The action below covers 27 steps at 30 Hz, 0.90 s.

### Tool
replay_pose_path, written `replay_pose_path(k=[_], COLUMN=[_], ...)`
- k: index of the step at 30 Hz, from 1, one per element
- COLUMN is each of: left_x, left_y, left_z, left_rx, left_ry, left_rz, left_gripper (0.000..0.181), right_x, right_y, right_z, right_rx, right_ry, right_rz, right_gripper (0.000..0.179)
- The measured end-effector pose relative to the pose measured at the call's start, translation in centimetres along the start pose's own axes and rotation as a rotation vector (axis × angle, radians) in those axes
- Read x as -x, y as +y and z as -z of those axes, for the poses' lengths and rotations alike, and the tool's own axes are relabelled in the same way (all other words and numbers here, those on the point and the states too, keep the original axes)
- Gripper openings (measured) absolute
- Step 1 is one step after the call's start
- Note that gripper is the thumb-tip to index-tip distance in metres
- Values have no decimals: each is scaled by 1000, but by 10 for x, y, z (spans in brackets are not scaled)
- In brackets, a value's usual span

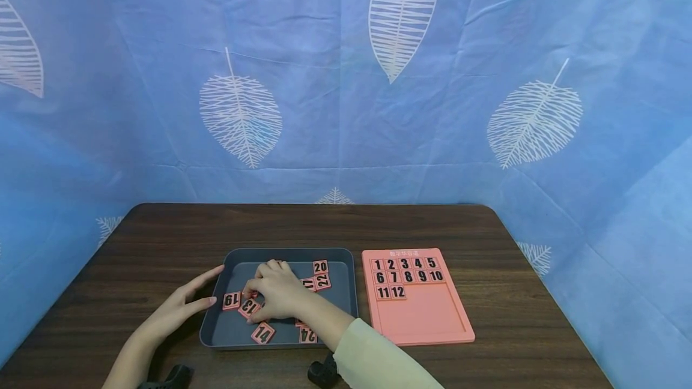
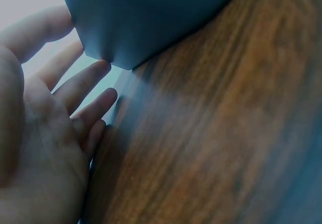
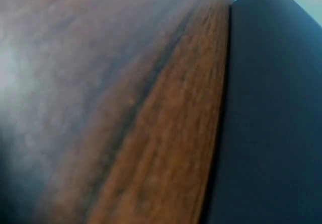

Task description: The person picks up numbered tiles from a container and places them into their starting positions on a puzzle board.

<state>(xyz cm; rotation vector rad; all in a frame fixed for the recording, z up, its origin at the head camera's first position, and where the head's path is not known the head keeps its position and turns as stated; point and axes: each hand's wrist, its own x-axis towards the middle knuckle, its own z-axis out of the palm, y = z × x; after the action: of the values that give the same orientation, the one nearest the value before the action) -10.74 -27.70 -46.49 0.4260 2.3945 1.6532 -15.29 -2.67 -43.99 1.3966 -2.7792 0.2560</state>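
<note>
Blue leaf-print cloth [image 1: 324, 119] backs the brown table [image 1: 432, 227]. Lower left, the left hand [image 1: 174, 310], fingers spread, touches the tray [image 1: 342, 290]'s left edge. Lower centre, the right hand [image 1: 277, 293] covers numbered tiles [image 1: 263, 333]; whether gripping one, I cannot tell. Rightward, just beside, lies the pink board [image 1: 427, 317], wood stretching beyond.

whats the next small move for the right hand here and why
Probably pinch the 13 tile with the right hand and lift it from the tray: that hand is right beside it, and the pink board runs in order up to the 12 tile, with bare board to its right.
</note>
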Motion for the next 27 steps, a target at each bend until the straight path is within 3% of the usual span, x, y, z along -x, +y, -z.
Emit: replay_pose_path(k=[8,14,20,27], left_x=[0,0,0,-1], left_y=[-1,-1,-1,-1], left_z=[0,0,0,0], left_rx=[0,-6,4,5], left_ry=[-2,5,9,4], left_rz=[-6,10,19,-3], left_gripper=[59,60,60,60], right_x=[0,1,7,27], right_y=[0,-1,-4,-3], right_z=[-4,-1,9,28], right_rx=[-24,12,20,-46], right_ry=[5,64,166,251], right_rz=[24,38,-16,-114], right_gripper=[36,36,39,35])
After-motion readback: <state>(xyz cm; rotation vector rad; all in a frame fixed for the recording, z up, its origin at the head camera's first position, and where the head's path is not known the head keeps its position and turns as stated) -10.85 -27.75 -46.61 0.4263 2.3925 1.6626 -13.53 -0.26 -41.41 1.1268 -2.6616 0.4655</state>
